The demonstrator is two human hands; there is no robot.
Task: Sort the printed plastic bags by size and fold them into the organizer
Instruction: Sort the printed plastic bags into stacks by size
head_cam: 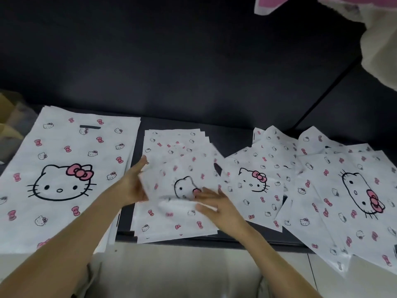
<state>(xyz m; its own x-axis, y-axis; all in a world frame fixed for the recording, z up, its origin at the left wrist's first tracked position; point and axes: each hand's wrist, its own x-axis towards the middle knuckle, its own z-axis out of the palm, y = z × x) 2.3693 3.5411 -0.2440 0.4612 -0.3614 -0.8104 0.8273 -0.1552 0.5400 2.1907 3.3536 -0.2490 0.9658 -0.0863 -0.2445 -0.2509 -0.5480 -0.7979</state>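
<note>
Fingers (140, 163) of the left hand (133, 183) are straight and close together, set against the left edge of a small bag (171, 173). Blur hides whether the thumb pinches that edge. The right hand (217, 206) has its fingers (206, 192) spread and fairly straight, lying on the bag's lower right part, over the printed cat face. The bag is white with pink bows and small cat heads, tilted and partly lifted between the two hands, and smeared by motion.

It hangs just above the middle stack (171, 222) of like small bags, which lie fanned a little on the dark table (234, 134). To the left, well apart from the hands, lies the big stack (62, 168), large bags squared up with a handle slot near the far end and one large cat face on top. To the right a loose heap (322, 190) of mixed bags overlaps at odd angles, some hanging over the table's near edge.

A brown box (8, 121) shows at the far left edge. A pale plush (378, 39) fills the upper right corner.
</note>
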